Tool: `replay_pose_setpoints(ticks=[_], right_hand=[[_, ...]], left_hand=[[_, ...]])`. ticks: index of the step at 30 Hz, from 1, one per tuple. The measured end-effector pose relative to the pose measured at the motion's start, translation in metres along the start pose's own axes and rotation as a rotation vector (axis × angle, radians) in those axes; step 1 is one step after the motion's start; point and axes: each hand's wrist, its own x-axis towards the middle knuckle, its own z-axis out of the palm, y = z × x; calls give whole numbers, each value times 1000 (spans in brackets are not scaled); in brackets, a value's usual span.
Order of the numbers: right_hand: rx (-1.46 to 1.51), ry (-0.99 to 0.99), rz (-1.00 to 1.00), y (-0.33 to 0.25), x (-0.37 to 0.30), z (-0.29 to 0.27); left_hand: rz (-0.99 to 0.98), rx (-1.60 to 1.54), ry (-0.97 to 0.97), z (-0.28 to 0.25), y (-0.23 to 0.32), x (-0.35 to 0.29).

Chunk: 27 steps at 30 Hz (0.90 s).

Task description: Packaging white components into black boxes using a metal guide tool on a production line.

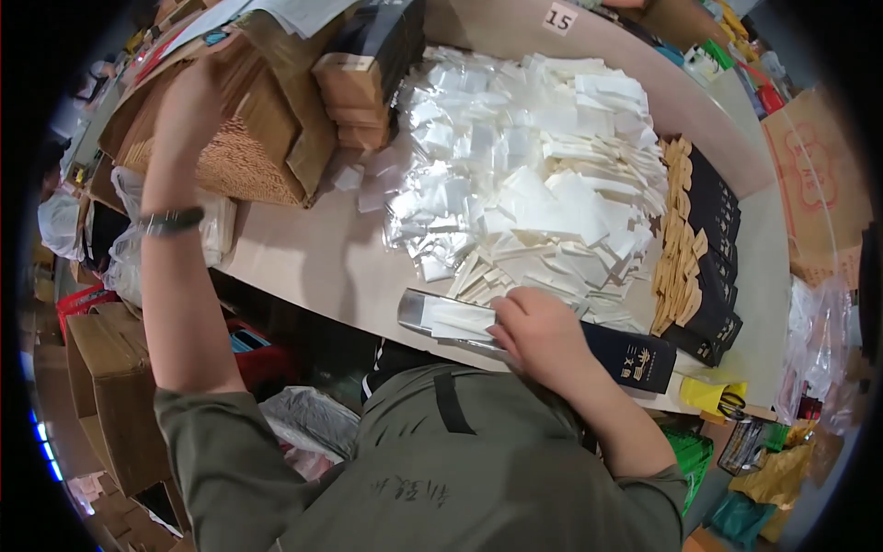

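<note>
My right hand (pixel 538 333) is closed, its fingers curled over white packets (pixel 455 319) that lie along a long, shiny-edged sleeve at the table's near edge. From under my right wrist, to its right, sticks out a black package (pixel 630 357) with gold marks. Whether the sleeve and this package are one piece is hidden by the hand. Up at the far left, my left hand (pixel 195 87) reaches to an open cardboard box (pixel 299 138) packed with brown, thin-edged pieces (pixel 246 161). Blur and the angle hide its fingers.
A large heap of white packets (pixel 552 202) and clear sachets (pixel 441 175) covers the table's middle. Black packages with brown tops (pixel 685 239) line the right side. Brown-ended black bundles (pixel 354 92) stand behind. Scissors (pixel 731 403) sit in a yellow holder (pixel 701 394) at the right edge.
</note>
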Motion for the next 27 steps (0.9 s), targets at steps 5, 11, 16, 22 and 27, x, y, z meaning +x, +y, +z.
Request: replay_pose_setpoints(ticks=[5, 11, 16, 22, 27], right_hand=[[47, 232, -14, 15, -49, -2], [61, 85, 40, 21, -67, 10], [53, 122, 3, 26, -64, 12], [41, 141, 7, 17, -41, 16], [-24, 169, 28, 17, -42, 20]], left_hand=[[-750, -744, 86, -5, -2, -177], [-405, -1041, -752, 14, 117, -245], [-324, -886, -878, 41, 135, -235], [-79, -1023, -446, 53, 263, -244], [-452, -1067, -654, 56, 281, -245]])
